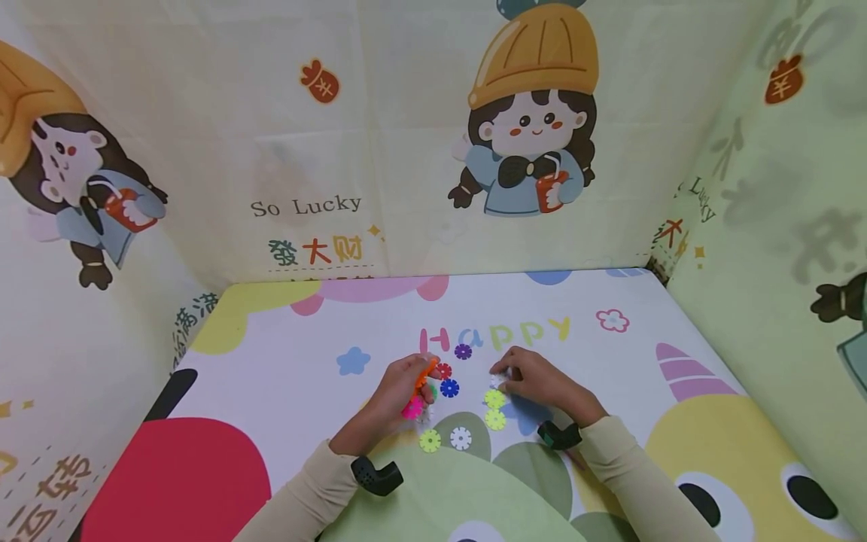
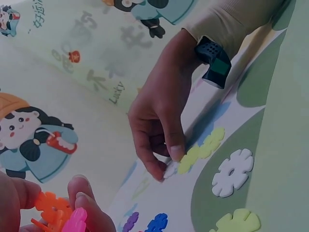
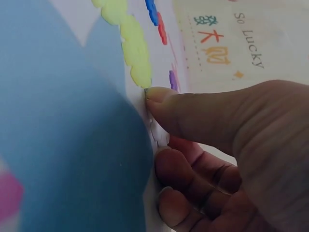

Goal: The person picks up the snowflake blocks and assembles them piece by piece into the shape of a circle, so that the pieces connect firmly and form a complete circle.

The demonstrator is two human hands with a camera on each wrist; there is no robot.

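My left hand [image 1: 396, 388] grips an orange snowflake building disc [image 2: 52, 209] and a pink snowflake disc [image 2: 77, 220] between thumb and fingers. Whether the two are slotted together is hard to tell. A green piece and a clear or white one show partly by that hand. Over on the right, my right hand [image 1: 542, 379] pinches a white snowflake disc [image 3: 159, 134] at the table surface, its thumb and fingertips covering most of it. Two yellow-green discs [image 1: 495, 419] lie right beside these fingertips.
Between the hands lie a red disc [image 1: 444, 370], a blue disc [image 1: 450, 388] and a purple disc [image 1: 463, 351]. Nearer me are another yellow-green disc [image 1: 430, 440] and a white disc [image 1: 460, 438]. A printed cloth [image 1: 406, 150] hangs around the patterned table [image 1: 305, 376].
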